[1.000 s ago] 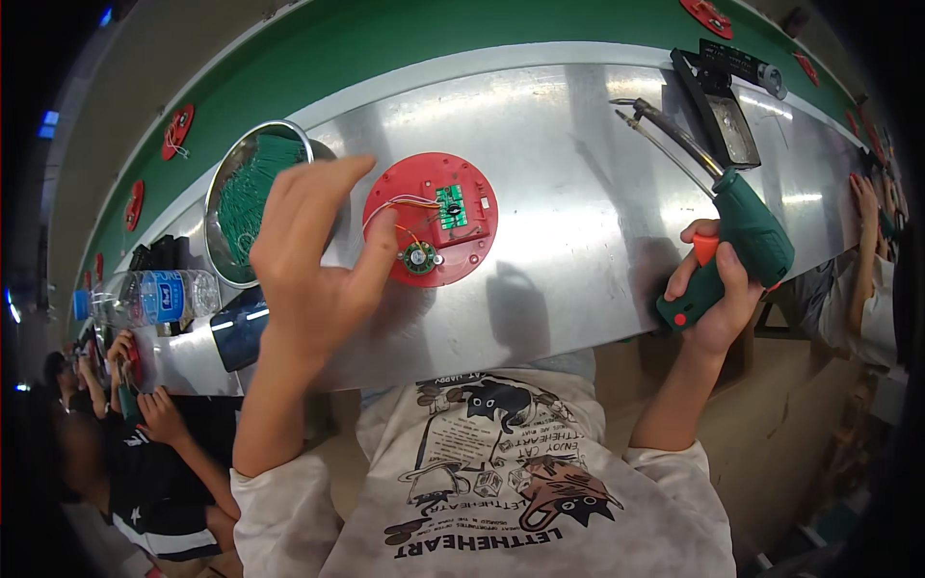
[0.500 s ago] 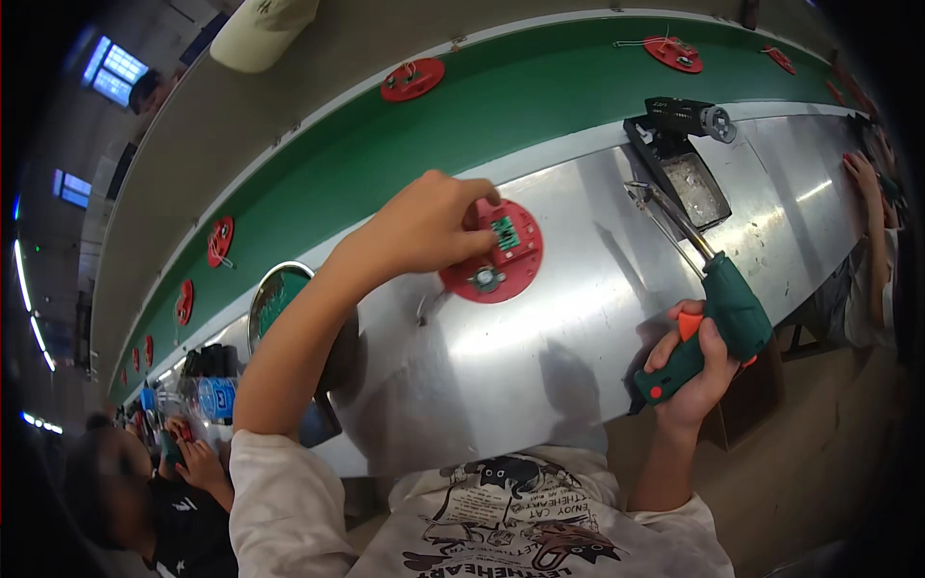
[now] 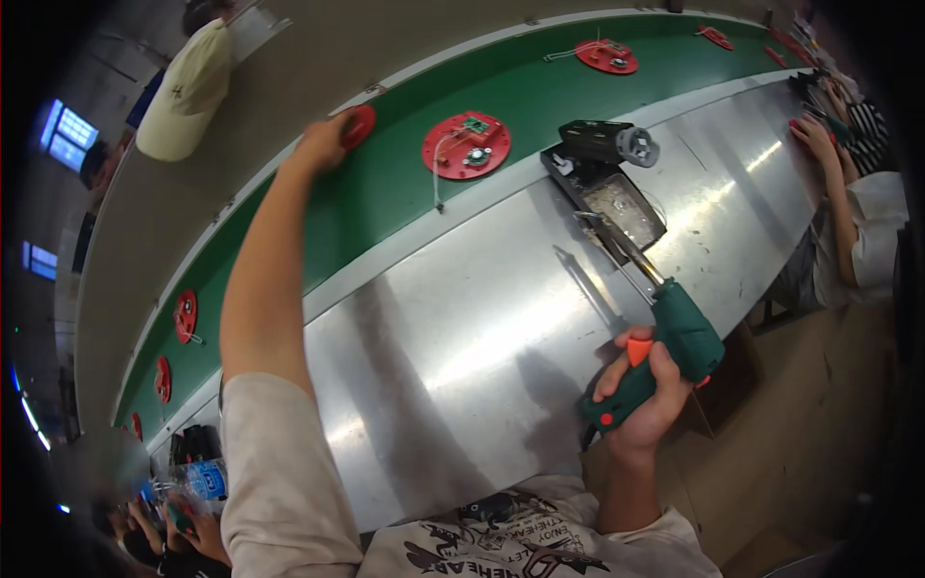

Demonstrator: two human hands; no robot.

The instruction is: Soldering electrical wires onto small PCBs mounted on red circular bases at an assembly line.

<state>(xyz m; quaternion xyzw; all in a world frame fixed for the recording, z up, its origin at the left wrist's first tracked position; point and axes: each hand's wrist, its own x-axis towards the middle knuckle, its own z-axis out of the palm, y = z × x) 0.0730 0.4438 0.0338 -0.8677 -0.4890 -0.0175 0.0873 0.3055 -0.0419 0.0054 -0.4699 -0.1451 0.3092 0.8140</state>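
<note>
My left hand [image 3: 323,144] is stretched far out over the green belt. Its fingers close on the edge of a round red disc [image 3: 359,126], partly covered by the hand. To the right on the belt lies another red disc [image 3: 466,145], carrying a small green circuit board, a round metal part and a white wire that trails over the belt's near edge. My right hand [image 3: 650,395] grips a green soldering gun [image 3: 686,332] with an orange trigger. The gun's metal tip points up and left, beside a black stand with a tray [image 3: 621,207].
More red discs lie along the belt, one at the right [image 3: 607,56] and one at the left [image 3: 186,316]. A metal tabletop [image 3: 434,356] runs in front of me. A plastic bottle [image 3: 204,479] stands at lower left. Co-workers sit at both sides; a pale cap [image 3: 188,91] is across the belt.
My left hand has left the red disc on the metal table and reached up and left to the belt. A wired disc now lies on the belt's near side. The right hand keeps its soldering gun.
</note>
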